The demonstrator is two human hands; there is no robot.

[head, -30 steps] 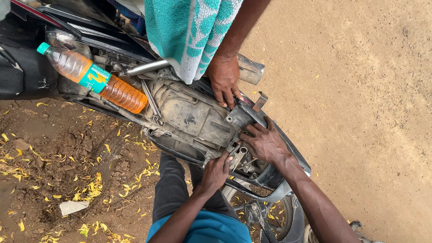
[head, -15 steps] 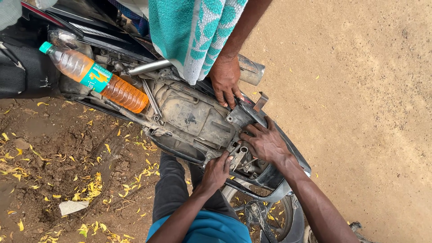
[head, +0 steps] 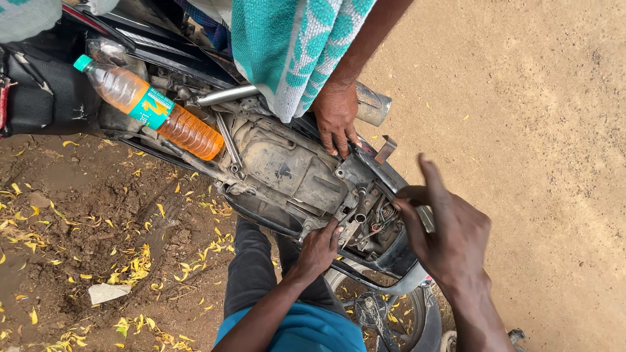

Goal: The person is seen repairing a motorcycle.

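Note:
A motorcycle with its seat off shows a dusty rear frame (head: 287,169) with wiring and brackets (head: 372,218) at the tail. My left hand (head: 319,251) grips the near edge of the frame, fingertips at a small bracket. My right hand (head: 450,234) is lifted above the tail, fingers apart, index finger pointing up, with nothing visible in it. Another person's hand (head: 336,120) rests on the far side of the frame, under a hanging teal and white towel (head: 293,52).
A plastic bottle of orange liquid (head: 156,111) lies on the bike beside the black tank area (head: 45,98). A chrome pipe end (head: 372,104) juts out at the far side. The rear wheel (head: 365,306) sits below. Muddy ground with yellow leaves (head: 98,241) lies left, sandy ground (head: 535,130) right.
My right hand has come off the tail of the frame and risen toward the camera. My left hand and the other person's hand stay where they were.

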